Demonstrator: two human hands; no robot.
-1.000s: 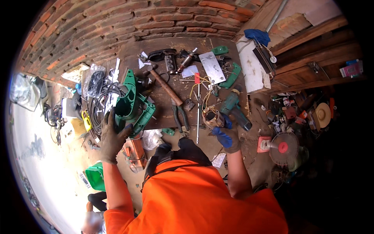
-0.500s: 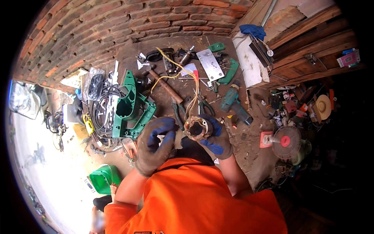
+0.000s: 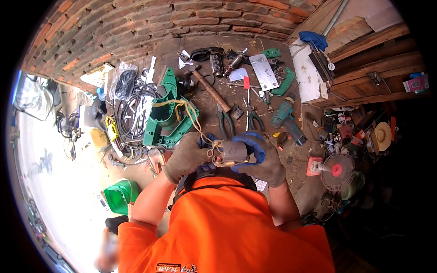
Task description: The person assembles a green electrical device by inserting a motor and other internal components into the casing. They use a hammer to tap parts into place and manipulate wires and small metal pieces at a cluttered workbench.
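A motor stator, a grey metal ring with copper-coloured windings at its end, is held sideways in front of my chest. My right hand, in a grey and blue work glove, grips its right side. My left hand, gloved alike, closes at its left end, where the wires come out; some of its fingertips are hidden. Yellowish lead wires loop up from the stator over the green tool housing. Just beyond my hands lie two pairs of pliers.
On the workbench lie a hammer, a small dark square piece, a metal plate, a teal cordless drill and a screwdriver. Coiled black cables sit left. A fan stands right, a green bucket lower left.
The stator has turned from facing up to lying sideways. My left hand has come over to it, and the thin brownish scrap is no longer at its fingers. The wires have swung left.
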